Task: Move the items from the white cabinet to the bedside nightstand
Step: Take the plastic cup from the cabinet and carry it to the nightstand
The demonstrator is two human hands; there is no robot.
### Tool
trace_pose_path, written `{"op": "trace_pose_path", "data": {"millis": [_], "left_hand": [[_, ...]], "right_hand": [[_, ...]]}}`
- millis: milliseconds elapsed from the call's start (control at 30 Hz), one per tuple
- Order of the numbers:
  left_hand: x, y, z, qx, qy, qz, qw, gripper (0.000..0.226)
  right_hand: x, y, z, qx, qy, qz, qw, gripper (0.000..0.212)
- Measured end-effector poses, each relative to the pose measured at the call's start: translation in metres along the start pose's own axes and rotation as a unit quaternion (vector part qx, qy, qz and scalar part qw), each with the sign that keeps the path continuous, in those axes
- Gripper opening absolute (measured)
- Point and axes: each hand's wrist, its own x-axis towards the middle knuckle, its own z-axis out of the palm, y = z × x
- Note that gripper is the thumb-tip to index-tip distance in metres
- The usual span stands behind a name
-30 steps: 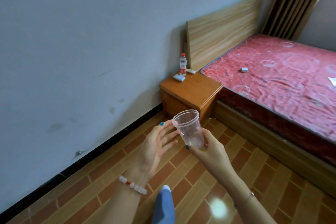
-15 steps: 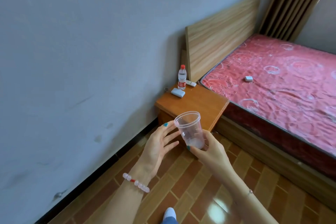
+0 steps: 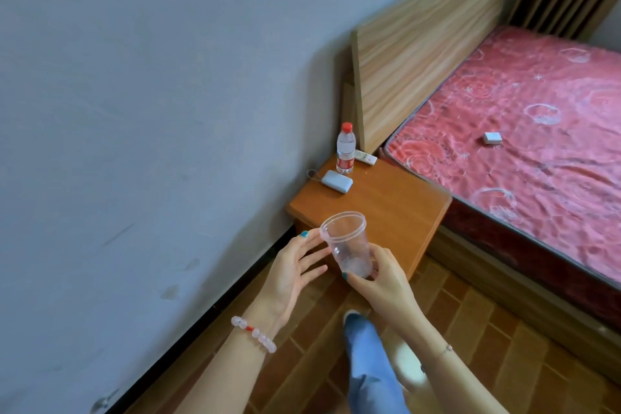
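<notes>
A clear plastic cup (image 3: 347, 244) is held upright in the air just in front of the wooden nightstand (image 3: 396, 208). My right hand (image 3: 383, 282) grips the cup's lower part from below. My left hand (image 3: 292, 269) is beside the cup on its left with fingers straight, fingertips close to the rim; contact is unclear. On the nightstand's far corner stand a water bottle (image 3: 345, 153) with a red cap, a grey power bank (image 3: 337, 181) and a small white strip-like item (image 3: 365, 157). The white cabinet is out of view.
A bed with a red mattress (image 3: 524, 151) and a wooden headboard (image 3: 426, 44) lies to the right of the nightstand. A small white box (image 3: 492, 137) rests on the mattress. A grey wall (image 3: 151, 111) runs along the left. My blue-trousered leg (image 3: 368, 360) steps over the tiled floor.
I have walked closer to the nightstand, which now fills more of the view. The cup stays in my right hand, with my left hand still beside it.
</notes>
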Motion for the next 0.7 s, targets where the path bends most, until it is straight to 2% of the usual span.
{"op": "trace_pose_path", "data": {"millis": [167, 333, 500, 600, 700], "left_hand": [[0.09, 0.016, 0.006, 0.053, 0.042, -0.033, 0.997, 0.039], [0.175, 0.033, 0.007, 0.131, 0.07, -0.07, 0.986, 0.033], [0.236, 0.034, -0.009, 0.264, 0.101, -0.047, 0.958, 0.03], [0.26, 0.033, -0.02, 0.405, 0.119, 0.0, 0.906, 0.038], [0.278, 0.024, -0.033, 0.575, 0.123, 0.055, 0.807, 0.044]], "right_hand": [[0.098, 0.025, 0.003, 0.003, -0.062, 0.036, 0.997, 0.041], [0.19, 0.049, 0.006, -0.018, -0.102, 0.065, 0.993, 0.045], [0.268, 0.077, 0.024, -0.034, -0.12, 0.139, 0.982, 0.05], [0.308, 0.097, 0.04, -0.035, -0.123, 0.165, 0.978, 0.043], [0.342, 0.117, 0.059, -0.036, -0.131, 0.169, 0.976, 0.031]]}}
